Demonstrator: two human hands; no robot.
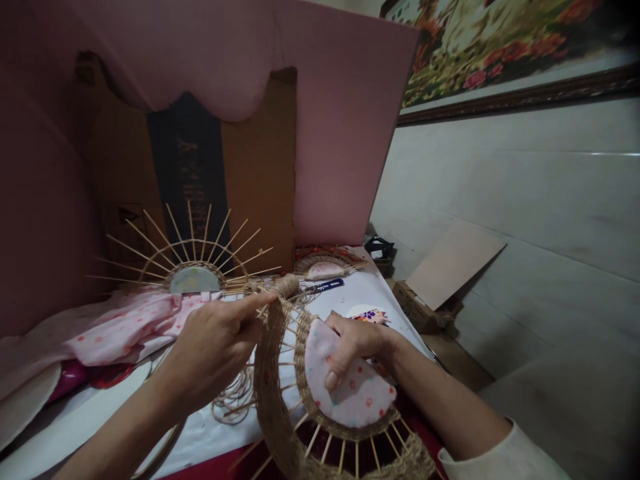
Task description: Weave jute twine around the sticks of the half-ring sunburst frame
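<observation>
A half-round woven fan (273,373) of thin sticks and jute twine is tilted in front of me. Its centre is a half-disc covered in pink dotted cloth (350,393). My right hand (353,343) grips this centre, thumb on the cloth and the other fingers behind it. At the fan's upper end, my left hand (220,337) is closed on the thick woven rim, index finger stretched along it; its thumb is mostly hidden. Just beyond lies a ball of jute twine (287,287). Loose twine (235,397) hangs in loops under the left hand.
A stick frame (193,257) with a pale half-disc stands at the back left, near crumpled dotted cloth (125,327). Another small fan (325,269) and a dark blue-handled tool (327,286) lie on the white tabletop (395,313). Behind stands a cardboard box (260,173).
</observation>
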